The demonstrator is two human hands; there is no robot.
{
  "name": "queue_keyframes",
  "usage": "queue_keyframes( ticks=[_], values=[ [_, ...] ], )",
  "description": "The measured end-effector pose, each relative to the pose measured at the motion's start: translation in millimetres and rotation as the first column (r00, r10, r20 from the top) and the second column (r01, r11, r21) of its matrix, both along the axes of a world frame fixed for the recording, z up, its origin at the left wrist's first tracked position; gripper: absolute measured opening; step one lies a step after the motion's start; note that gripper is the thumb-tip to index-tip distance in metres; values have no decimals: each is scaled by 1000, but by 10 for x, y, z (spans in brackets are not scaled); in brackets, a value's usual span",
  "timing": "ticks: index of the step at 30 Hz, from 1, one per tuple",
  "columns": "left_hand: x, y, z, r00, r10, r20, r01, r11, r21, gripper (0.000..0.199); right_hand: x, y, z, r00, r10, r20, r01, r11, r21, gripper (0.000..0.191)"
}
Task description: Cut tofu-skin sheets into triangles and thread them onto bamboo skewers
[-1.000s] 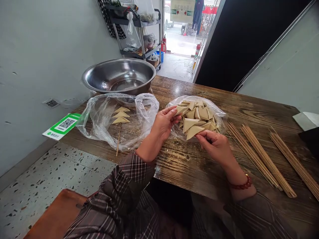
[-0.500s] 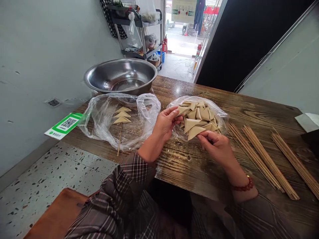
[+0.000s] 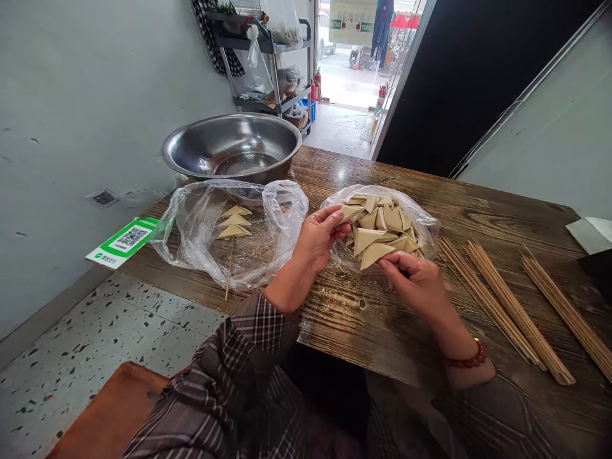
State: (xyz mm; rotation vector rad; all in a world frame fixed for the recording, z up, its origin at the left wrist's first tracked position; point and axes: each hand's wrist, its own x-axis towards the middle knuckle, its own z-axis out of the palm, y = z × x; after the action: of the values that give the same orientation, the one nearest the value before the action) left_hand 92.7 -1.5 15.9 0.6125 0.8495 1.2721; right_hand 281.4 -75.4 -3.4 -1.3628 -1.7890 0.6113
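Observation:
Pale tan folded triangles, perhaps tofu skin, fill a clear plastic bag (image 3: 428,223) in a heap (image 3: 382,220). At the heap's left side my left hand (image 3: 318,236) pinches one folded triangle (image 3: 350,212) between thumb and fingers. My right hand (image 3: 414,274) is closed at the front of the heap, its thumb and forefinger on the corner of another folded triangle (image 3: 375,255). On a second clear bag (image 3: 191,248), to the left, lies a skewer (image 3: 230,268) carrying three folded triangles (image 3: 234,229).
Bundles of bamboo skewers (image 3: 516,312) lie at the right of the wooden table (image 3: 344,325). A large steel basin (image 3: 232,146) stands at the back left. A green QR card (image 3: 125,241) sits by the wall. Beyond are a shelf cart (image 3: 272,64) and a doorway.

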Motion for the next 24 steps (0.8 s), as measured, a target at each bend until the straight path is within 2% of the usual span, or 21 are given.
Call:
queue_keyframes(
  ticks=[10,24],
  values=[
    [58,-21,-63,988,109,-113,-89,982,169,18,-5,3,-3,1000,-29,-7,29,999,-17,25],
    [96,-49,-110,993,57,-103,-34,976,216,25,-62,21,-116,997,-71,-4,71,993,91,22]
  ],
)
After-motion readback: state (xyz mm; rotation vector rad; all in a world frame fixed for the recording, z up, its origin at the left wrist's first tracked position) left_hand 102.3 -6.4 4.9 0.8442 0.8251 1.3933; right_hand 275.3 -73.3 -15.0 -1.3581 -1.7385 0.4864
